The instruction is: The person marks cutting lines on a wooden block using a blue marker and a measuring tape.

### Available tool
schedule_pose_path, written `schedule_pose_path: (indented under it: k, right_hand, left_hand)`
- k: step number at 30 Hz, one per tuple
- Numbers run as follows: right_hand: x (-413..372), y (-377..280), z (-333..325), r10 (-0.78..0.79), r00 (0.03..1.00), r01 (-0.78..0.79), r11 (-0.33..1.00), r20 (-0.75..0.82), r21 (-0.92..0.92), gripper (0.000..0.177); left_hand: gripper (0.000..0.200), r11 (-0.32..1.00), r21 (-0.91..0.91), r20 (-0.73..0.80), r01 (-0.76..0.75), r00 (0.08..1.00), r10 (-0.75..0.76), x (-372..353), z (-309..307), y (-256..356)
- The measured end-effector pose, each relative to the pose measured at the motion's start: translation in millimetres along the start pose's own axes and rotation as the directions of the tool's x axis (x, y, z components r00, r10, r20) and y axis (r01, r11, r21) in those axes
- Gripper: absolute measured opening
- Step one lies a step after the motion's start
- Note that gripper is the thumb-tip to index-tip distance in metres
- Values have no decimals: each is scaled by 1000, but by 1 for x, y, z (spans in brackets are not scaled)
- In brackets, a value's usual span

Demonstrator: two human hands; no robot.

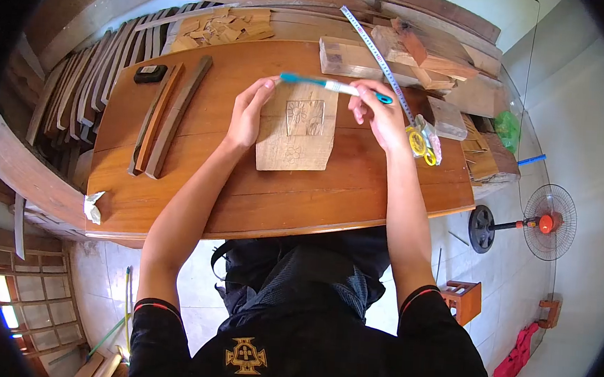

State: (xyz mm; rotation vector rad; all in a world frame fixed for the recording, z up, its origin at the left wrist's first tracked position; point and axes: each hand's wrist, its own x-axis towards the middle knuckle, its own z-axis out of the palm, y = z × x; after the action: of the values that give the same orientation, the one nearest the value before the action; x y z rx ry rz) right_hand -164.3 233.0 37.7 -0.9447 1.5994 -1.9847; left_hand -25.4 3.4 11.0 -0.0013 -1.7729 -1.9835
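Observation:
A pale wooden board [295, 151] lies on the table before me, with flower shapes and a framed pattern marked into its face. My left hand [249, 111] is at its left edge, fingers bent together around the upper left side. In my right hand [380, 117] is a toothbrush [340, 87] with a teal head and a white-and-teal handle, pinched between thumb and fingers. It points left across the top of the board, its head close to my left fingertips.
Wooden strips [174, 120] and a black box [149, 73] lie at left on the table [231, 204]. A measuring tape [378, 57], yellow tape rolls [421, 142] and wood blocks [353, 57] are at right. Behind are wood scraps [222, 27]; a fan [548, 223] stands right.

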Motion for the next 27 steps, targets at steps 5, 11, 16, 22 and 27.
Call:
schedule_pose_path:
  k: [5, 11, 16, 22, 27]
  right_hand:
    - [-2, 2, -5, 105, 984, -97, 993, 145, -66, 21]
    - [-2, 0, -3, 71, 994, -71, 997, 80, -3, 22]
    - [-2, 0, -1, 88, 993, -90, 996, 80, 21, 23]
    - [-1, 2, -3, 132, 983, -135, 991, 126, 20, 23]
    - [-2, 2, -2, 142, 981, -145, 989, 135, 9, 22]
  left_hand:
    - [43, 998, -62, 15, 2, 1000, -1, 2, -1, -3]
    - [43, 998, -52, 5, 31, 1000, -31, 1, 0, -1]
    - [44, 1000, -30, 6, -8, 1000, 8, 3, -3, -6]
    - [43, 998, -55, 0, 17, 1000, -17, 3, -3, -8]
    - [44, 999, -39, -5, 24, 1000, -24, 4, -4, -10]
